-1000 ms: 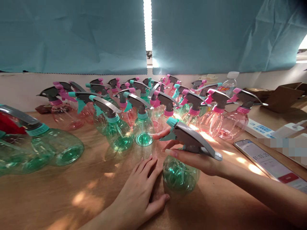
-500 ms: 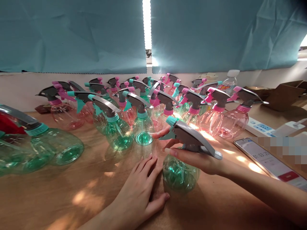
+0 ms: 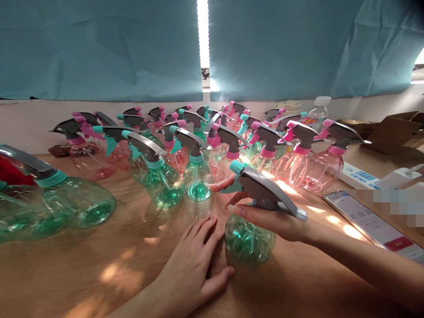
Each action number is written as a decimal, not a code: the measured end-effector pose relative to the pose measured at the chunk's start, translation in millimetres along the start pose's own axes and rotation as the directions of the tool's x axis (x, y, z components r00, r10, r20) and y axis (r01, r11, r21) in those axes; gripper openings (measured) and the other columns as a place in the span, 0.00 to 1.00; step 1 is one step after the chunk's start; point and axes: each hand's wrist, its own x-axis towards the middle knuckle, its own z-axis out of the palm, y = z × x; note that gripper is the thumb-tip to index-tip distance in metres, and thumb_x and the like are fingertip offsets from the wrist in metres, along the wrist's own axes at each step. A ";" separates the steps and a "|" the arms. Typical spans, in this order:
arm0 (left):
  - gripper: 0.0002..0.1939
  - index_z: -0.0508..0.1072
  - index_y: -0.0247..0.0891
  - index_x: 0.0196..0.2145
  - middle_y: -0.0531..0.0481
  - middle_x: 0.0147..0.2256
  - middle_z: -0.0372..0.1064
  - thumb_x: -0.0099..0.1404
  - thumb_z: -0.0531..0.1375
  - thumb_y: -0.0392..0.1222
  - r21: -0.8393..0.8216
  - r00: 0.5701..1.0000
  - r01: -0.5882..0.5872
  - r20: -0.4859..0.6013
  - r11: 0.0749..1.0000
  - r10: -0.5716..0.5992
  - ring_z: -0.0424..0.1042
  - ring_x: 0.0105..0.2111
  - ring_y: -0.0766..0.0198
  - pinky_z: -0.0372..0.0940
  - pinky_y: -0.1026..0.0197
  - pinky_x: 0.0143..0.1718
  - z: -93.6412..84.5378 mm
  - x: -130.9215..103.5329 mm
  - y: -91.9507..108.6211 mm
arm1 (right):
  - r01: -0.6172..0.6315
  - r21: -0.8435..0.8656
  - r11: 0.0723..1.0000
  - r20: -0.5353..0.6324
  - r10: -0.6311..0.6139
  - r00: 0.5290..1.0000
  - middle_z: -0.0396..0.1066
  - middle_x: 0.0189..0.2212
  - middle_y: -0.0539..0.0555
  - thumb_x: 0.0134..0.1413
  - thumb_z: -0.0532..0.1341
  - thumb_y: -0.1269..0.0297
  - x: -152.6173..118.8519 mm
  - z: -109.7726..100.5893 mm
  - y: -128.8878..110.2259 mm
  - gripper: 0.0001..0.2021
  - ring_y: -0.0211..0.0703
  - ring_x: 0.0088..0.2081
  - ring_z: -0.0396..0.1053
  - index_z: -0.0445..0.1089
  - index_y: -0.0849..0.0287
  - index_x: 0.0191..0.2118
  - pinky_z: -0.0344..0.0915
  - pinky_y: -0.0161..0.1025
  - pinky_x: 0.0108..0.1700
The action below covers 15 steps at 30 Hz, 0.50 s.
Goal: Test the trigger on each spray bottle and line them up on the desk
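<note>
A clear green spray bottle (image 3: 250, 240) with a grey and turquoise spray head stands upright on the wooden table (image 3: 139, 274). Around its neck, just under the spray head, my right hand (image 3: 265, 216) is closed, with the index finger stretched toward the trigger side. My left hand (image 3: 195, 260) lies flat on the wood to the left of this bottle, fingers spread and nothing in it. Beyond my hands stand two more green spray bottles, one (image 3: 198, 179) straight ahead and another (image 3: 164, 187) to its left.
Several pink spray bottles (image 3: 323, 168) and green ones crowd the back of the table. More green bottles (image 3: 89, 203) lie tilted at the left. At the right are a phone (image 3: 371, 225) showing a timer, a power strip (image 3: 359, 176) and a cardboard box (image 3: 394, 132).
The timer on the phone has advanced by a second. Both hands and the bottles stay in place.
</note>
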 end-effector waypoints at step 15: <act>0.30 0.62 0.36 0.61 0.37 0.63 0.56 0.65 0.62 0.49 0.008 1.000 0.004 0.000 1.000 -0.004 0.55 0.62 0.42 0.56 0.39 0.60 0.0 -0.8 0.0 | -0.002 0.003 1.000 -0.019 0.002 1.000 0.72 0.28 0.51 0.55 0.59 0.65 2.9 1.6 -3.5 0.15 0.47 0.34 0.72 0.66 0.53 0.49 0.70 0.44 0.35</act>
